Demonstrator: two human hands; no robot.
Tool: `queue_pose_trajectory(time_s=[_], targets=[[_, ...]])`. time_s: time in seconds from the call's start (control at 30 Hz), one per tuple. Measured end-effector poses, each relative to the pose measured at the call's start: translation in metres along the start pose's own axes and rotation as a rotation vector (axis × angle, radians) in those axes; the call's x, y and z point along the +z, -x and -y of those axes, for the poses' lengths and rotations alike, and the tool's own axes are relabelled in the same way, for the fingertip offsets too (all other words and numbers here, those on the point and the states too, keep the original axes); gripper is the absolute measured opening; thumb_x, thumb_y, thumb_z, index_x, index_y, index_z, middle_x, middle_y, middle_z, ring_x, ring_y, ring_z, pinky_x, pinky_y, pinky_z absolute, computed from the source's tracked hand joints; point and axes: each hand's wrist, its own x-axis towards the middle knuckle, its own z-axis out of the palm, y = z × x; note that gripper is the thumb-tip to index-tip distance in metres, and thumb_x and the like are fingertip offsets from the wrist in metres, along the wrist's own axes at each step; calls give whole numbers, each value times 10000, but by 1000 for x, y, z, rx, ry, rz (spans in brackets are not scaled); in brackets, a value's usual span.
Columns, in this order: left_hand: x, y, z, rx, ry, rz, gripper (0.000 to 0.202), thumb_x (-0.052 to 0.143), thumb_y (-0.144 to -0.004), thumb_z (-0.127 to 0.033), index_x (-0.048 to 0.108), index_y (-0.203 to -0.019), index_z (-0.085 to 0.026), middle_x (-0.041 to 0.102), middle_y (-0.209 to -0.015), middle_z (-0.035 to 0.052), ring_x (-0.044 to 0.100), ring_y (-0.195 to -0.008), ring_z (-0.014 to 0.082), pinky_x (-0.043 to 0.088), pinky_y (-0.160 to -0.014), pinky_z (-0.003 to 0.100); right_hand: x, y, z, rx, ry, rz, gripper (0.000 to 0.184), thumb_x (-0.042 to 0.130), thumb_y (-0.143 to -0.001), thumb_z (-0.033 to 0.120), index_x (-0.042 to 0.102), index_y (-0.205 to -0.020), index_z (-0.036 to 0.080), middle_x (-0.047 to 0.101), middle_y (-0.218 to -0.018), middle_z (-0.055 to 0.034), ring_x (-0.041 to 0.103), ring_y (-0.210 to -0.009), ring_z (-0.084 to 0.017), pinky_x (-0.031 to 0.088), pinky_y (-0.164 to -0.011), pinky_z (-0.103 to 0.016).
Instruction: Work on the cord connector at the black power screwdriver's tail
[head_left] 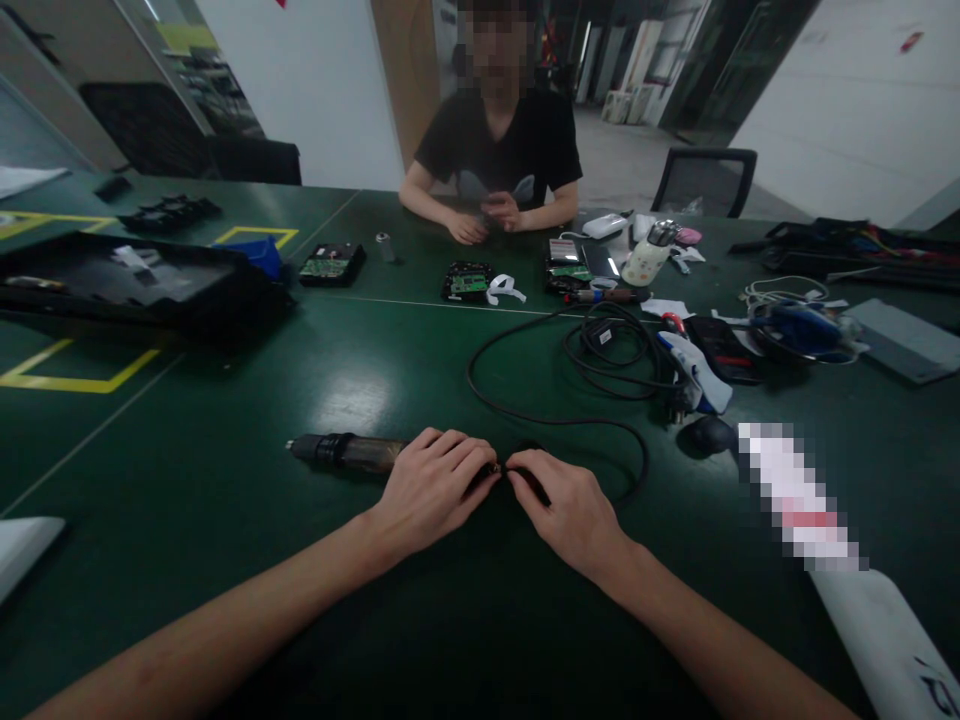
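An electric screwdriver (360, 452) with a dark, worn body lies across the table in front of me, its tip pointing left. My left hand (439, 485) is wrapped over its rear end. Close by on the right, my right hand (570, 505) is closed in a pinch, fingertips almost meeting those of my left. A thin black cable (555, 418) loops round and runs in behind my right hand; its end appears to be between the fingertips, though the fingers mostly cover it.
Across the green table sits a person (499, 150). Circuit-board units (469, 282), a floral bottle (646, 255) and gloves (697, 372) lie beyond my hands. A black tray (135, 280) is at left. A white device (877, 630) stands at right.
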Motion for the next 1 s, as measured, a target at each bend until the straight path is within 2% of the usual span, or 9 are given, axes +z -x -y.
queue_pose_trajectory(time_s=[0.13, 0.3, 0.5, 0.67, 0.83, 1.0], targets=[[-1, -1, 0, 64, 1, 18, 275, 568, -1020, -324, 617, -1279, -246, 708, -1250, 16, 643, -1078, 226, 446, -873, 409, -1, 0, 1, 5, 5, 2, 145, 540, -1052, 210, 625, -1160, 257, 702, -1061, -22, 698, -935, -203, 552, -851, -337], [0, 0, 1, 29, -22, -11, 196, 551, -1037, -342, 654, -1154, -223, 731, -1167, 24, 656, -1024, 217, 464, -861, 399, 0, -1, -1, -5, -5, 9, 151, 529, -1059, 212, 614, -1175, 256, 701, -1075, -25, 694, -954, -204, 546, -866, -336], [-2, 0, 2, 87, 16, 18, 259, 557, -1024, -321, 623, -1264, -251, 713, -1239, 16, 647, -1095, 227, 470, -891, 396, 0, 0, -1, -2, 6, 10, 139, 527, -1062, 220, 611, -1166, 260, 703, -1071, -26, 697, -953, -212, 546, -865, -341], [-1, -1, 2, 23, -11, 9, 191, 545, -1041, -358, 653, -1122, -222, 734, -1147, 18, 664, -1020, 217, 469, -858, 393, -1, -1, -1, -11, -2, 7, 151, 529, -1062, 225, 610, -1185, 257, 705, -1090, -30, 698, -962, -209, 551, -879, -342], [-2, -1, 1, 64, 11, 21, 256, 555, -1021, -323, 637, -1251, -246, 721, -1219, 18, 653, -1080, 223, 470, -887, 394, -1, -1, -1, -20, 4, 2, 151, 530, -1060, 222, 617, -1179, 254, 710, -1091, -35, 701, -972, -212, 552, -891, -346], [-2, -1, 1, 31, -20, 11, 214, 542, -1034, -339, 669, -1160, -224, 736, -1151, 33, 669, -1014, 213, 472, -849, 385, -1, 0, 1, -15, 10, -6, 166, 525, -1059, 210, 621, -1187, 254, 709, -1095, -39, 700, -950, -210, 562, -875, -350]])
